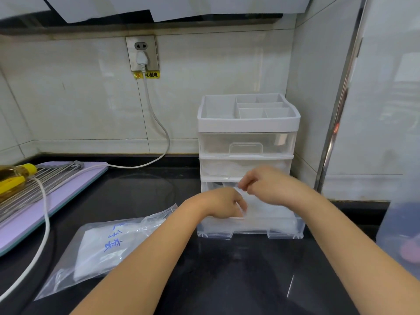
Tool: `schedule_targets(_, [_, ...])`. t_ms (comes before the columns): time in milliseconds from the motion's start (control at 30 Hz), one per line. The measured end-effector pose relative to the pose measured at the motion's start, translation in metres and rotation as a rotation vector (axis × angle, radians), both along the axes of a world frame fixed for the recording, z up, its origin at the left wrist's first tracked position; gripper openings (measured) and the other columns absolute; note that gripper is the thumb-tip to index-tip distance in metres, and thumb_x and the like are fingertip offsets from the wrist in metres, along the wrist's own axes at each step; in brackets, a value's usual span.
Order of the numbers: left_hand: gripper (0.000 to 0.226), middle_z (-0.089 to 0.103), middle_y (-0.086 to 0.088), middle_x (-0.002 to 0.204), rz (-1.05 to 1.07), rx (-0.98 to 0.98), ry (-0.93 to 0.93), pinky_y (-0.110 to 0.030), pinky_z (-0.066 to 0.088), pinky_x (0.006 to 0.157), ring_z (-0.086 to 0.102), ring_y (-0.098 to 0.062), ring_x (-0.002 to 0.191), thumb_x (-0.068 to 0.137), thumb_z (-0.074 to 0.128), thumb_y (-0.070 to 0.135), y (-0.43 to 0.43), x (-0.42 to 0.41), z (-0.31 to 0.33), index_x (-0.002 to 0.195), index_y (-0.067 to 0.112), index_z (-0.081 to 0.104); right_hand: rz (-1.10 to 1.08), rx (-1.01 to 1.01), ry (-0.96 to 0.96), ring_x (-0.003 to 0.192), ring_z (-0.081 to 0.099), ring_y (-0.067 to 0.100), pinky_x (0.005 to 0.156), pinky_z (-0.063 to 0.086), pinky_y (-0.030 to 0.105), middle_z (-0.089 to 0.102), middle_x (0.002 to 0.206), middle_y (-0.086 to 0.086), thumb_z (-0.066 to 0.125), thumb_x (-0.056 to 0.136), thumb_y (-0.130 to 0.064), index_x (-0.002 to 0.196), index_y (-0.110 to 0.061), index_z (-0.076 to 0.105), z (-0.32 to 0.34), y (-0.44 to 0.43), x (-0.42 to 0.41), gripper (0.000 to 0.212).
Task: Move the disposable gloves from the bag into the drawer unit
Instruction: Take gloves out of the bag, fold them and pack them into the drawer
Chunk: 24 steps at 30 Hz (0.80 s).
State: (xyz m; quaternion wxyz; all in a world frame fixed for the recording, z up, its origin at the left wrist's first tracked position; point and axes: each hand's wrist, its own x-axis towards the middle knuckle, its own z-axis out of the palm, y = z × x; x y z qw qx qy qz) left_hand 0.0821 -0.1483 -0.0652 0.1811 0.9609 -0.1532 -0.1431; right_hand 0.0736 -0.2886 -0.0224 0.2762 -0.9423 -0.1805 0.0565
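Black counter [227, 280], white tiled wall [91, 98], drawer unit [247, 126] in corner

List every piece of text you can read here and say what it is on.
"心触电": yellow sticker under the socket; the cord covers its first character.
"手套", as it seems: blue handwriting on the bag; the character above is too creased to read.
Bottle label: too blurred to read.
Drawer unit: no text visible.
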Motion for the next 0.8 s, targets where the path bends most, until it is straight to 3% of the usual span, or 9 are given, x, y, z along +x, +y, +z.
schedule_targets(67, [0.028,0.061,0.001,0.113,0.001,-0.01,-0.012,-0.021,0.039,0.081,0.049,-0.01,0.088,0.093,0.052,0.014,-0.001,-0.001,0.001,0.117,0.018,0.066,0.027,-0.169,0.059,0.107,0.061,0.023,0.091,0.05,0.032,0.066,0.117,0.009,0.04,0.09,-0.002,0.115,-0.008,0.068,-0.013,0.007,0.001,0.038])
schedule_targets(133, [0.025,0.064,0.001,0.105,0.026,-0.028,-0.02,-0.019,0.039,0.072,0.049,-0.009,0.079,0.092,0.053,0.011,-0.003,-0.003,0.002,0.111,0.016,0.069,0.044,-0.303,0.11,0.086,0.058,0.02,0.069,0.047,0.024,0.066,0.108,0.011,0.037,0.095,-0.01,0.118,-0.006,0.064,-0.026,0.008,0.005,0.036])
schedule_targets(200, [0.026,0.068,-0.001,0.107,0.049,-0.04,-0.019,-0.02,0.041,0.073,0.052,-0.011,0.08,0.091,0.054,0.008,-0.004,-0.002,0.001,0.11,0.016,0.07,0.052,-0.388,0.159,0.079,0.05,0.018,0.063,0.038,0.022,0.063,0.101,0.01,0.034,0.098,-0.016,0.116,-0.006,0.062,-0.036,0.008,0.008,0.035])
schedule_targets(333, [0.023,0.068,-0.007,0.106,0.141,-0.024,-0.032,-0.031,0.048,0.083,0.057,-0.02,0.086,0.092,0.054,0.011,-0.01,0.0,-0.004,0.109,0.007,0.069,0.054,-0.47,0.152,0.098,0.057,0.022,0.083,0.043,0.029,0.064,0.115,0.008,0.034,0.1,-0.022,0.118,-0.01,0.062,-0.039,0.006,0.013,0.035])
schedule_targets(433, [0.028,0.064,-0.007,0.098,0.186,0.01,0.006,-0.032,0.042,0.082,0.053,-0.019,0.086,0.094,0.052,0.022,-0.015,-0.004,0.0,0.112,0.004,0.065,0.074,-0.516,0.197,0.119,0.054,0.024,0.1,0.043,0.032,0.058,0.13,0.007,0.033,0.1,-0.019,0.131,-0.013,0.054,-0.034,0.005,0.01,0.038])
schedule_targets(533, [0.037,0.056,-0.005,0.129,0.183,0.056,0.086,-0.033,0.041,0.099,0.052,-0.023,0.116,0.098,0.049,0.027,-0.016,-0.005,0.006,0.128,0.008,0.056,0.09,-0.574,0.216,0.13,0.042,0.02,0.101,0.034,0.026,0.043,0.146,0.002,0.031,0.099,-0.011,0.147,-0.02,0.033,-0.026,0.004,0.005,0.05])
schedule_targets(600, [0.042,0.048,-0.007,0.141,0.188,0.073,0.119,-0.034,0.038,0.104,0.046,-0.025,0.127,0.099,0.047,0.029,-0.018,-0.007,0.008,0.136,0.009,0.049,0.082,-0.589,0.231,0.134,0.038,0.02,0.102,0.032,0.027,0.035,0.151,0.001,0.029,0.099,-0.01,0.15,-0.02,0.024,-0.023,0.001,0.003,0.052])
schedule_targets(700, [0.051,0.038,-0.007,0.149,0.267,0.068,0.105,-0.033,0.036,0.105,0.041,-0.026,0.132,0.099,0.046,0.03,-0.015,-0.01,0.015,0.144,0.009,0.036,0.032,-0.611,0.235,0.122,0.044,0.021,0.095,0.035,0.028,0.036,0.15,0.006,0.028,0.099,-0.011,0.15,-0.016,0.023,-0.021,-0.004,0.003,0.051])
schedule_targets(800, [0.051,0.04,-0.009,0.146,0.353,-0.016,0.116,-0.035,0.041,0.104,0.045,-0.028,0.128,0.099,0.047,0.029,-0.006,-0.01,0.024,0.144,0.008,0.035,-0.01,-0.614,0.218,0.127,0.044,0.024,0.101,0.036,0.03,0.041,0.146,0.008,0.028,0.098,-0.013,0.145,-0.014,0.031,-0.025,-0.006,0.007,0.047])
